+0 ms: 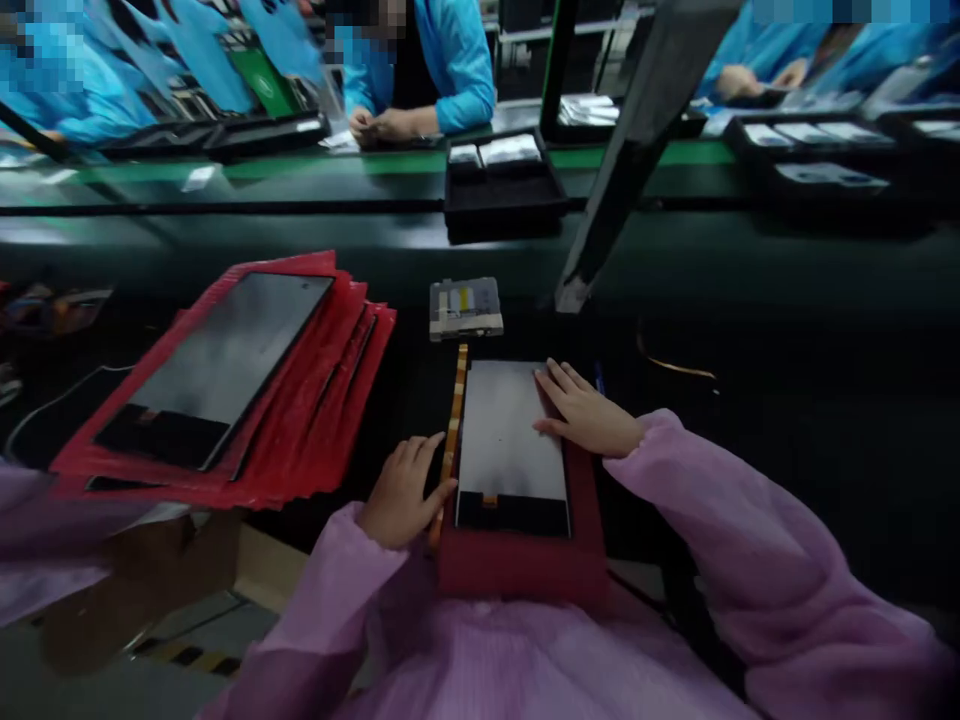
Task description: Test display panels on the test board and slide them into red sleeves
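Red is the colour of the block (pixel 517 578) between your hands, and in this head view the pale screen (pixel 510 430) lies face up on it, its dark band nearest your body. Your right hand (pixel 589 408) holds nothing closed in it: it lies flat, palm down, fingertips along the screen's far right corner and thumb on the face, probably to steady that edge. That forearm comes in from the right, with the elbow out and the wrist fairly straight. Your left hand (pixel 405 490) is loose too, fingers bent a little, thumb and forefinger apart at the yellowish strip (pixel 454 410) lying along the screen's left side; whether the thumb also touches the screen you cannot tell from here. The strip perhaps serves as a straight edge to square the screen against. Your left forearm angles up from below, close to your body. Beyond the left hand, to its left, a stack of red sleeves (pixel 330 430) carries another screen (pixel 232 350), likely kept on the soft sleeves against scratches. Ahead of both hands, just past the screen, sits a small grey box (pixel 466 308).
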Available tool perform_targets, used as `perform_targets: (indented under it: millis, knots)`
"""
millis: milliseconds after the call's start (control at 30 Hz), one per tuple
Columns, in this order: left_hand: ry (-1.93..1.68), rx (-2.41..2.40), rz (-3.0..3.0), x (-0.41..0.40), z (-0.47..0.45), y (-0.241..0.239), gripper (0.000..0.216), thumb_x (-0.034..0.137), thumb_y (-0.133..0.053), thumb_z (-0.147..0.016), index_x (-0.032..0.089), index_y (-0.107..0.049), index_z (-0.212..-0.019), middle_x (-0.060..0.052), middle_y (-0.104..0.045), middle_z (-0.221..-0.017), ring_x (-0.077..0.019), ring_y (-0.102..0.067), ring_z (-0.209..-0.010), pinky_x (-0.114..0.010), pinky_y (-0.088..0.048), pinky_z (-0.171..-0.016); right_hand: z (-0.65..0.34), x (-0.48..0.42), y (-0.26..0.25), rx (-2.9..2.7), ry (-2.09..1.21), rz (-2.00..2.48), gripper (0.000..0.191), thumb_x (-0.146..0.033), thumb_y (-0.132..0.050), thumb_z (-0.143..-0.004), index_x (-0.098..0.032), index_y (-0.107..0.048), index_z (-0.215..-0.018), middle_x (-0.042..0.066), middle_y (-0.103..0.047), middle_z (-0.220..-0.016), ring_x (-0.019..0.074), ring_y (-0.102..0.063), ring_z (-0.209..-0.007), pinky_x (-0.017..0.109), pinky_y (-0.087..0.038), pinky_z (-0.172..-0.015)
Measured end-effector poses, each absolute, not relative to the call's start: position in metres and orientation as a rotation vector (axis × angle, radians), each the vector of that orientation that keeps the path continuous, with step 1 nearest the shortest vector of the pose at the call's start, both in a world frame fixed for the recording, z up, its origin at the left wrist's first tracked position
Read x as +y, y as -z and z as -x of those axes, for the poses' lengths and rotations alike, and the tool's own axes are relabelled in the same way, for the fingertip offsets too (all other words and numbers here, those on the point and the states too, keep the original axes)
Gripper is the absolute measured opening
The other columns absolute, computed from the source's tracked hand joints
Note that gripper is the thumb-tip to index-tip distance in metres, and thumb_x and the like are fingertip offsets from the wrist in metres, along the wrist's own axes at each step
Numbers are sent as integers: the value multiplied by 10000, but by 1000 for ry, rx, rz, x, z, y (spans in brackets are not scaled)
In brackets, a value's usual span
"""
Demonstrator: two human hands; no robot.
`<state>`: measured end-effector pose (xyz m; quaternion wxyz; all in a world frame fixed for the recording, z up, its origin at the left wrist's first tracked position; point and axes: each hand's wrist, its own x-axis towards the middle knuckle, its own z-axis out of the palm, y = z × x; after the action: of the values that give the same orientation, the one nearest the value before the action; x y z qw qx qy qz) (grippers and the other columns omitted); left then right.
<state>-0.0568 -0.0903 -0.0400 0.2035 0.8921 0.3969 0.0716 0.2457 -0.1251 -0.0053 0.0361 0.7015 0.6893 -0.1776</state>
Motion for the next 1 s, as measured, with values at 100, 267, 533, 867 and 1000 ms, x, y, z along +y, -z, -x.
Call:
perform_targets:
  millis: [100,267,533,867,1000]
  knots:
    - [-134,1092,-2434,-81,51,40,623,498,-488,-893,114,-441,-1380,-150,-554,-1159,-272,-510,-1080,-466,-453,-974,-248,-127,14,2139,635,-2163,832,-499,-531,-906,-70,-187,-1530,157,-3,-1575,289,15,-1474,420,-147,-1223]
    - [-152,1164,-2343,-70,47,36,568,434,-527,-877,158,-453,-1368,-102,-547,-1051,-242,-517,-1017,-432,-447,-969,-249,-123,20,2150,734,-2199,852,-495,-546,-904,-90,-153,-1541,120,60,-1581,272,70,-1475,405,-93,-1233]
    - [-377,1391,-2182,-59,41,35,507,312,-547,-843,176,-496,-1329,-55,-559,-939,-172,-535,-839,-342,-485,-826,-254,-130,11,2070,234,-2632,485,-399,-514,-937,-87,-511,-1308,183,-470,-1343,347,-386,-1302,484,-380,-1076]
    - [-669,1557,-1828,-100,72,-5,422,439,-556,-872,233,-572,-1240,-41,-618,-1054,-149,-590,-943,-296,-482,-877,-277,-153,-3,1368,689,-2876,303,-357,-420,-937,-136,-575,-799,112,-599,-790,242,-601,-768,395,-464,-738]
    - [-611,1322,-1780,-141,63,-22,280,409,-519,-914,252,-598,-1132,-16,-634,-1058,-116,-610,-935,-239,-471,-872,-237,-183,-20,1733,1268,-3052,269,-376,-399,-929,-174,-480,-772,-8,-477,-610,92,-468,-496,214,-382,-476]
